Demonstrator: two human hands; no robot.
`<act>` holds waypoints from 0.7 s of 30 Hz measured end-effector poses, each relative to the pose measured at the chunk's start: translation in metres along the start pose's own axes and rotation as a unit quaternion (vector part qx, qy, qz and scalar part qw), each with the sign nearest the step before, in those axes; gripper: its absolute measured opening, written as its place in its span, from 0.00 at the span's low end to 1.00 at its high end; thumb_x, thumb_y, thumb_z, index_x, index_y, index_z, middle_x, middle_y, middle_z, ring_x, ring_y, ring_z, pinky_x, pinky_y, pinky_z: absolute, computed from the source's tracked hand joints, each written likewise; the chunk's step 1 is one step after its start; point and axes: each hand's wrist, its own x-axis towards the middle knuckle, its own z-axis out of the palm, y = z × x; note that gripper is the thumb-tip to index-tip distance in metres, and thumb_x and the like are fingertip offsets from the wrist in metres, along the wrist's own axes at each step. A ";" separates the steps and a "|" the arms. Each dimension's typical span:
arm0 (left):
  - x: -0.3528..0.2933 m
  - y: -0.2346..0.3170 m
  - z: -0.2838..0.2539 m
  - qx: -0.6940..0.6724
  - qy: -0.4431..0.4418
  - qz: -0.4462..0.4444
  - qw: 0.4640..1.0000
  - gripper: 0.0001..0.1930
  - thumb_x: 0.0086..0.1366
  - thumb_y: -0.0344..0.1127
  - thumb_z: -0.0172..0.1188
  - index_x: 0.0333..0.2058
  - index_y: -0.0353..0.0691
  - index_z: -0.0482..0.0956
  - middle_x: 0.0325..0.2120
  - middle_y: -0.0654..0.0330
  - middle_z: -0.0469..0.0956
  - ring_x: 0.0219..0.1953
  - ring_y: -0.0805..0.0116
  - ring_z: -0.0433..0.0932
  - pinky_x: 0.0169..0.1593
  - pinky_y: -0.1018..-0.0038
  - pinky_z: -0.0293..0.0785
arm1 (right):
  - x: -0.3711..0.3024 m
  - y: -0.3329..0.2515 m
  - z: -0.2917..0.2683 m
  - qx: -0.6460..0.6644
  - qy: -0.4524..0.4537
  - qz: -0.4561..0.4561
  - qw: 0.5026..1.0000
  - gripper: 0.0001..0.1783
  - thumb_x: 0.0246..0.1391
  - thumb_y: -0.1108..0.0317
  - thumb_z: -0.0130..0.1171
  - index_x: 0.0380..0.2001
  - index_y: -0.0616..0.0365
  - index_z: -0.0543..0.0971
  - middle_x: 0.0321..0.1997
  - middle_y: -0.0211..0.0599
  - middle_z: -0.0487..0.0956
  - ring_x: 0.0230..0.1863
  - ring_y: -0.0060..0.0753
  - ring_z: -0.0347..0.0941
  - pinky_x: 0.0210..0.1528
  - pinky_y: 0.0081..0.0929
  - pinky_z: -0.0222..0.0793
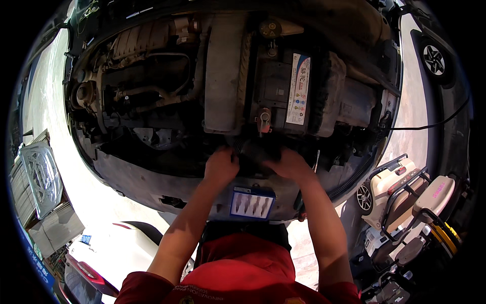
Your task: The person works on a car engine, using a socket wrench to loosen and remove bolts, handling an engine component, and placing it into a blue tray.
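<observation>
Left hand (pixel 221 165) and right hand (pixel 290 164) flank a black hose (pixel 251 150) near the engine bay's (pixel 144 178) front edge
Both curl inward; whether either grips the hose, I cannot tell.

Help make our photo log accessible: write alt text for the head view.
Left hand and right hand, both bare, are at a dark ribbed hose in a car's open engine bay. Beyond is a battery with a white-and-blue label; a blue-edged box sits at the front.
</observation>
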 end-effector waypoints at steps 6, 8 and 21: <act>-0.056 0.001 0.000 -0.043 -0.028 0.157 0.986 0.13 0.56 0.35 0.56 0.39 0.36 0.80 0.33 0.49 0.80 0.36 0.46 0.79 0.44 0.57 0.75 | 0.045 -0.017 0.027 -0.063 -0.138 0.035 0.988 0.57 0.38 0.41 0.74 0.66 0.63 0.63 0.61 0.57 0.74 0.62 0.55 0.71 0.64 0.38 0.67; -0.055 -0.005 0.001 -0.065 -0.033 0.174 0.982 0.17 0.55 0.34 0.57 0.43 0.35 0.80 0.37 0.49 0.80 0.39 0.48 0.79 0.47 0.58 0.75 | 0.056 -0.009 0.032 -0.083 -0.157 0.012 0.984 0.56 0.37 0.41 0.74 0.63 0.66 0.64 0.58 0.57 0.75 0.59 0.53 0.73 0.62 0.38 0.68; -0.050 -0.013 0.002 -0.086 -0.055 0.149 0.984 0.21 0.53 0.36 0.59 0.47 0.37 0.79 0.42 0.55 0.79 0.41 0.57 0.78 0.49 0.62 0.73 | 0.049 -0.002 0.036 -0.086 -0.059 -0.082 0.991 0.38 0.39 0.41 0.74 0.37 0.69 0.79 0.30 0.51 0.82 0.38 0.50 0.82 0.42 0.39 0.77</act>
